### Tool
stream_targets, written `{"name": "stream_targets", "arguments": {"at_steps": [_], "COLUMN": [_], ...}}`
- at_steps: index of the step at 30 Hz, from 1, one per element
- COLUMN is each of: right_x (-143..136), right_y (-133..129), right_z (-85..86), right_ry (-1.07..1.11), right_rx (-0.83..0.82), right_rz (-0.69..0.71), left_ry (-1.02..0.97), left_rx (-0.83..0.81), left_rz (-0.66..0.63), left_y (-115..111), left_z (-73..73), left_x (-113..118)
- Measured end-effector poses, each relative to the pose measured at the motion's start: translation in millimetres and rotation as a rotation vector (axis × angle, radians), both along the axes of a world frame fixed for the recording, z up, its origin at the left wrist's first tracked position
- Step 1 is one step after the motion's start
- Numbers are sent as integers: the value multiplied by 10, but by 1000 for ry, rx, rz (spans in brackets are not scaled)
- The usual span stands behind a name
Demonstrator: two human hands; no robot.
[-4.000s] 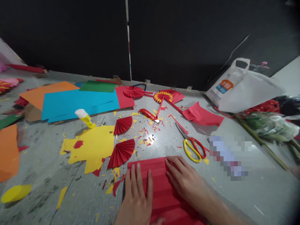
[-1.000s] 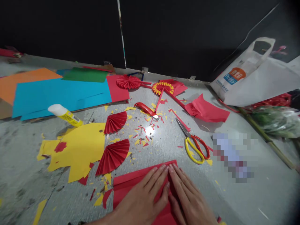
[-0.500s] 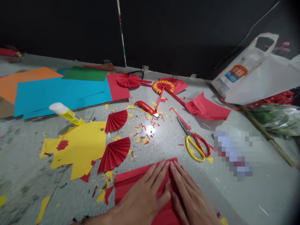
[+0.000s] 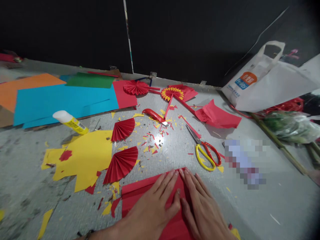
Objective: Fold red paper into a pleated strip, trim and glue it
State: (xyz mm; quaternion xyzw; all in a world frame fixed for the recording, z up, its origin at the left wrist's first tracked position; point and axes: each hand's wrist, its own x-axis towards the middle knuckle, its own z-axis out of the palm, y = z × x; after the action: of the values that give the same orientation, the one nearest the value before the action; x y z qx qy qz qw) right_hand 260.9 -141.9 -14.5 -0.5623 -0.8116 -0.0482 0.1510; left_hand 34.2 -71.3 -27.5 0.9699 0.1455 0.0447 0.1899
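Observation:
A sheet of red paper (image 4: 140, 193) with a folded strip along its far edge lies at the bottom centre. Flat on it rests my left hand (image 4: 155, 203), fingertips near the far right corner. My right hand (image 4: 200, 203) presses along the paper's right side, its fingertips beside those of the left. To the left are two pleated red fans (image 4: 121, 165) and a yellow paper cutout (image 4: 87, 155) with a red patch. Scissors (image 4: 203, 150) with one yellow and one red handle lie beyond my right hand.
A red cutter (image 4: 155, 116) lies among paper scraps. A glue stick (image 4: 71, 121) touches the yellow cutout. Blue sheets (image 4: 65, 100) lie back left; pleated red pieces (image 4: 172, 94) are behind. A white bag (image 4: 265, 80) stands at the right, near plastic-wrapped stems.
Both hands stay on the red paper with almost no shift. The view has turned slightly, so the scissors and bag appear a little further left.

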Motion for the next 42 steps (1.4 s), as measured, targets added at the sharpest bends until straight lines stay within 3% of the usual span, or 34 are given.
{"name": "stream_targets", "arguments": {"at_steps": [7, 11, 15, 19, 27, 34, 42], "right_x": [38, 64, 59, 33, 19, 22, 26], "right_y": [-29, -27, -7, -1, -7, -14, -18], "right_z": [-91, -41, -26, -75, -66, -83, -138], "right_ry": [68, 113, 52, -15, -42, -39, -58], "right_rx": [-13, -10, -16, -14, -23, -36, -35], "right_rz": [-175, -135, -9, -34, -46, -38, -20], "left_ry": [4, 2, 23, 2, -68, -8, 0], "left_rx": [27, 63, 34, 62, 495, 662, 465], "left_rz": [4, 24, 5, 37, 231, 334, 286], "left_y": [-21, -17, 4, -11, -181, -249, -129], "left_z": [-45, -59, -18, 41, 80, 183, 205], "left_x": [-4, -7, -19, -53, -69, -24, 96]}}
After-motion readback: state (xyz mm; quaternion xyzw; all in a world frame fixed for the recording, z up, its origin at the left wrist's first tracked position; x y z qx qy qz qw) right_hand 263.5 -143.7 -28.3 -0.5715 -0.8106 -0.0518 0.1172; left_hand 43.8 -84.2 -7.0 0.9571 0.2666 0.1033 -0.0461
